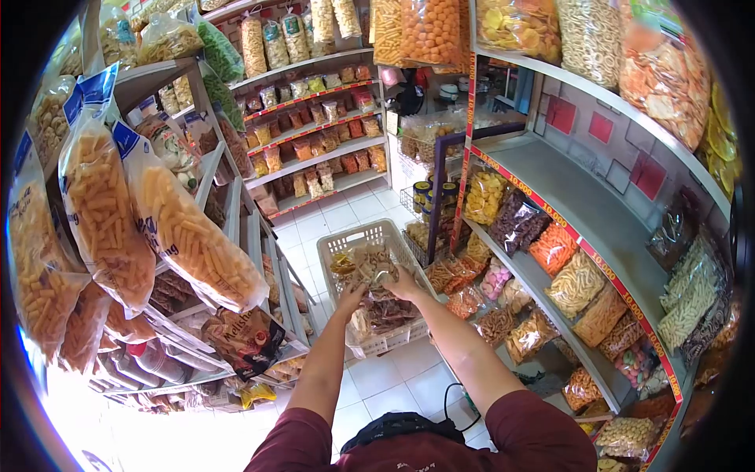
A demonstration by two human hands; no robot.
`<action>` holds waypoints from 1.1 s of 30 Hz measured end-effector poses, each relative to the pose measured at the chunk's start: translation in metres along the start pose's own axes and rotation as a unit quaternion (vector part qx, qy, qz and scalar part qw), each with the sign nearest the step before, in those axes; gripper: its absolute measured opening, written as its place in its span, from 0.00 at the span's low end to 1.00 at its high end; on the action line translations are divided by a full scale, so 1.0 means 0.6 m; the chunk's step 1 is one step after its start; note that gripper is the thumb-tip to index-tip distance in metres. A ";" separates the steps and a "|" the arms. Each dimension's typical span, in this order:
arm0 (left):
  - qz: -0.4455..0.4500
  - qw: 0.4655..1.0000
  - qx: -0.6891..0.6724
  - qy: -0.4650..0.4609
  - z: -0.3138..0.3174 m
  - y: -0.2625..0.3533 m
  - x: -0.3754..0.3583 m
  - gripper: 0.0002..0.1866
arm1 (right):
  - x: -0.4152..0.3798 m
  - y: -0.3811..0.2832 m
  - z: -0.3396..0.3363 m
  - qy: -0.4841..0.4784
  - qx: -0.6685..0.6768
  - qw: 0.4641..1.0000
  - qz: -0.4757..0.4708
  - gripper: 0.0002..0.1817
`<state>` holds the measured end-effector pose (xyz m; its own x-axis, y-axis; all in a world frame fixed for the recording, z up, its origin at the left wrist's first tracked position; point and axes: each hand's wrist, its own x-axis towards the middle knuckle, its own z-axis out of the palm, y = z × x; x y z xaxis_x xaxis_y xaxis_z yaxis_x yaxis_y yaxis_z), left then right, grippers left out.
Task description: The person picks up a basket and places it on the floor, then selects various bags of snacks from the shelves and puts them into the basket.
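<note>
Both my arms reach down into a pale plastic basket [324,256] with slotted walls, standing in the aisle. My left hand [351,299] is at the basket's left side, its fingers curled against a clear plastic bag of snacks [370,263]. My right hand [404,285] grips the same bag from the right, fingers bent over the crinkled plastic. Below my hands in the basket lie more bags with dark brown contents [385,315]. A yellowish bag [341,263] rests by the left wall. The exact snack inside the bags is too small to tell.
On the right, a grey shelf [543,177] with red price strips stands above bagged snacks [578,283]. Large snack bags [197,228] hang from the left rack, jutting toward the aisle. Stocked shelves [314,134] line the back. White floor tiles [393,377] surround the basket.
</note>
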<state>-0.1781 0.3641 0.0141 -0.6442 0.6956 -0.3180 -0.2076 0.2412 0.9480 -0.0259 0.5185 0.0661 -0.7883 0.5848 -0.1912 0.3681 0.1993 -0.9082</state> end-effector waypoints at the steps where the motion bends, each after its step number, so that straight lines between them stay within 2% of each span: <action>1: -0.004 1.000 0.006 0.016 -0.007 -0.019 0.006 0.29 | -0.004 0.003 0.011 -0.013 0.014 1.000 0.003 0.53; 4: 0.005 0.997 0.055 0.048 -0.026 -0.041 0.002 0.28 | 0.004 0.020 0.052 -0.009 -0.027 1.000 -0.006 0.53; 6: 0.024 0.996 0.055 0.073 -0.039 -0.063 -0.005 0.26 | 0.046 0.082 0.098 -0.010 -0.055 0.998 -0.025 0.53; 7: -0.009 0.993 0.082 0.084 -0.052 -0.076 -0.003 0.23 | 0.055 0.091 0.112 -0.014 -0.081 0.996 -0.028 0.53; 10: 0.012 0.988 0.128 0.089 -0.092 -0.131 -0.009 0.24 | 0.048 0.114 0.158 -0.050 -0.063 0.996 -0.038 0.53; 13: 0.002 0.971 0.185 0.150 -0.131 -0.196 -0.001 0.26 | 0.036 0.114 0.196 -0.088 -0.035 0.995 -0.024 0.53; 16: -0.026 0.979 0.155 0.129 -0.152 -0.229 0.007 0.28 | 0.038 0.130 0.233 -0.063 -0.073 0.995 -0.040 0.52; 19: -0.056 0.983 0.094 0.149 -0.138 -0.265 0.031 0.30 | 0.053 0.162 0.253 -0.021 -0.142 0.986 -0.079 0.51; 21: -0.048 0.985 0.114 0.122 -0.125 -0.288 0.032 0.36 | 0.067 0.206 0.273 -0.016 -0.164 0.982 -0.089 0.50; 22: -0.044 0.986 0.123 0.107 -0.115 -0.291 0.031 0.39 | 0.055 0.183 0.260 -0.043 -0.177 0.982 -0.047 0.50; 24: -0.012 0.981 0.156 0.112 -0.101 -0.291 0.022 0.35 | 0.025 0.138 0.235 -0.094 -0.198 0.975 0.036 0.50; 25: 0.006 0.979 0.172 0.114 -0.095 -0.289 0.019 0.32 | 0.014 0.129 0.233 -0.089 -0.212 0.973 0.038 0.50; 28: -0.045 0.977 0.184 0.099 -0.098 -0.282 0.018 0.35 | -0.006 0.109 0.229 -0.081 -0.246 0.965 0.043 0.50; 31: -0.037 0.951 0.251 0.177 -0.096 -0.281 0.030 0.37 | -0.009 0.101 0.233 -0.073 -0.257 0.963 0.044 0.49; 33: -0.035 0.955 0.235 0.175 -0.098 -0.281 0.031 0.40 | -0.012 0.099 0.236 -0.051 -0.262 0.963 0.037 0.48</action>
<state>-0.1985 0.2963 -0.1513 -0.8648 0.4176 -0.2788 0.0419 0.6133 0.7887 -0.0678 0.4149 -0.0394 -0.7851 0.5377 -0.3076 0.6021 0.5459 -0.5826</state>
